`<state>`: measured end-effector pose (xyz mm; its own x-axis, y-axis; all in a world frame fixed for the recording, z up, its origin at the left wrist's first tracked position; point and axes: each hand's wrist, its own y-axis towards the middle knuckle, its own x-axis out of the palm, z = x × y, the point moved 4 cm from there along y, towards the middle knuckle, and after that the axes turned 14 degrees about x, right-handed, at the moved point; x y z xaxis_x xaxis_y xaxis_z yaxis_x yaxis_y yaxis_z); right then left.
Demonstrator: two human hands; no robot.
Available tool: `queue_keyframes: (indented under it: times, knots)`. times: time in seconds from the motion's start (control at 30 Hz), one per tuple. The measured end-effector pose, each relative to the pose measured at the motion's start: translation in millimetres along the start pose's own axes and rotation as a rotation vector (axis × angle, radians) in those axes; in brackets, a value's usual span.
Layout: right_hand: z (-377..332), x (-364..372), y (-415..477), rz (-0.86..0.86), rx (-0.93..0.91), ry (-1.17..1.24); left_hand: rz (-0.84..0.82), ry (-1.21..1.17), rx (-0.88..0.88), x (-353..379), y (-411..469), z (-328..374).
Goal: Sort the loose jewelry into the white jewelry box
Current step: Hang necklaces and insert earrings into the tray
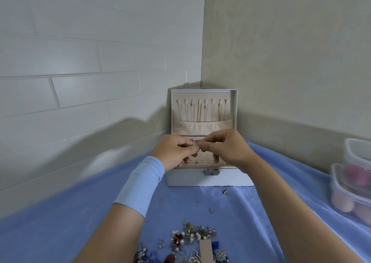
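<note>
The white jewelry box (208, 177) stands open in the wall corner on the blue cloth. Several thin chains (201, 111) hang inside its raised lid above a beige pocket. Over the box's perforated earring panel (202, 158), my left hand (174, 151) and my right hand (226, 147) meet fingertip to fingertip. Together they pinch a tiny piece of jewelry (199, 146), mostly hidden by the fingers. A pile of loose jewelry (186, 240) with pearls and flowers lies near the front edge. One small stud (196, 162) sits in the panel.
Small loose pieces lie on the blue cloth (80, 212): a dark one (225, 191) and a pale one (212, 210). A beige card (205, 249) rests in the pile. Stacked clear plastic containers (353, 184) with pink contents stand at the right edge. Walls close the back.
</note>
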<state>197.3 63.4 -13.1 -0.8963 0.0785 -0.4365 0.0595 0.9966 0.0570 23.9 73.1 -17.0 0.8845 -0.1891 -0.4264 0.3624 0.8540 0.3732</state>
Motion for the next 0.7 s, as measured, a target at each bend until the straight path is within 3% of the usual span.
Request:
queue_keyframes:
  times: [0.13,0.27,0.53,0.7]
  knots:
    - [14.0,1.3,4.5,0.128,0.024,-0.349,0.044,0.125,0.015,-9.6,1.2,-5.4]
    - [13.8,6.4,1.7,0.122,0.002,-0.578,0.056,0.09,0.032,-10.1,2.0,-8.4]
    - [1.7,7.0,-4.0,0.106,-0.035,-0.765,0.065,0.032,0.029,-8.4,1.3,-9.6]
    - [5.9,5.0,-1.3,0.098,0.008,-0.584,0.1,-0.018,0.024,-6.6,-0.7,-9.4]
